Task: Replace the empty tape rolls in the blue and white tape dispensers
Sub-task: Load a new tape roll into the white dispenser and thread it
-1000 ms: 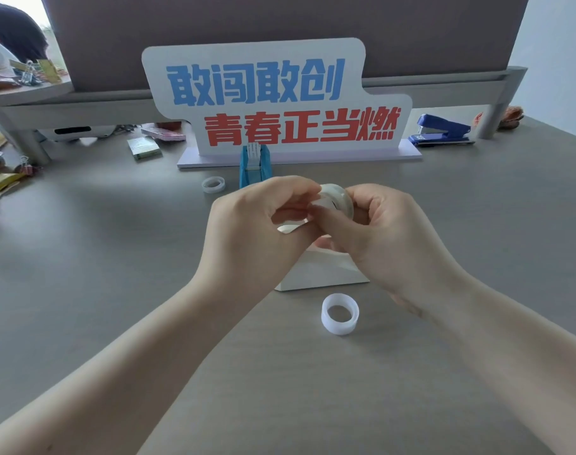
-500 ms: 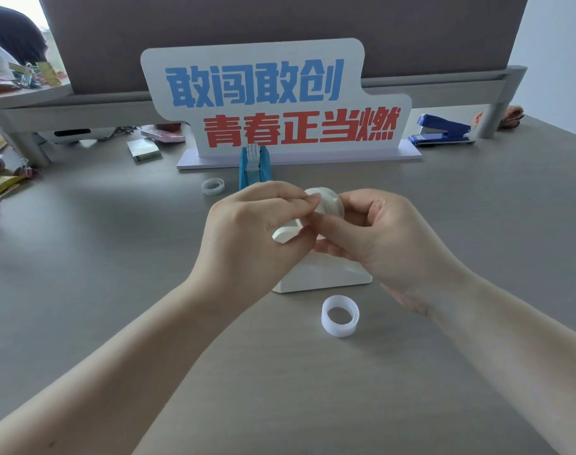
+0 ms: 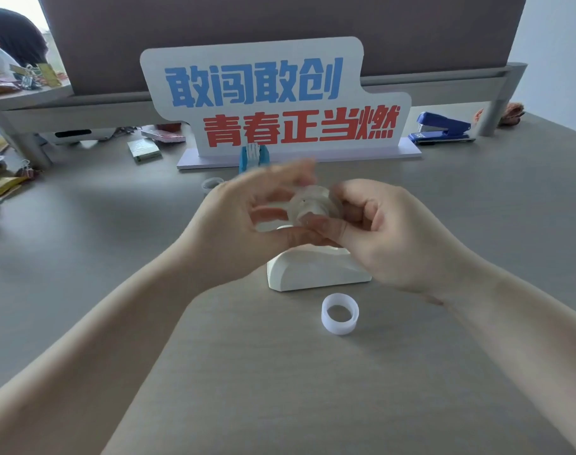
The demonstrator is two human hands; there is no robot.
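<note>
Both hands are raised over the white tape dispenser (image 3: 316, 272), which lies on the desk. My right hand (image 3: 388, 231) grips a clear tape roll (image 3: 311, 205) with a white hub in it. My left hand (image 3: 244, 221) touches the roll's near edge with thumb and fingers, blurred by motion. An empty white roll core (image 3: 340, 313) lies on the desk in front of the dispenser. The blue tape dispenser (image 3: 254, 157) stands farther back, partly hidden by my left fingers. A second small ring (image 3: 211, 184) lies to its left.
A large sign with blue and red characters (image 3: 273, 100) stands behind the blue dispenser. A blue stapler (image 3: 442, 129) sits at the back right. Small packets, clips and a bottle clutter the far left. A raised shelf runs along the back.
My hands have drawn slightly apart and risen, uncovering more of the white dispenser. The left fingers have spread and the roll in my right hand shows more fully.
</note>
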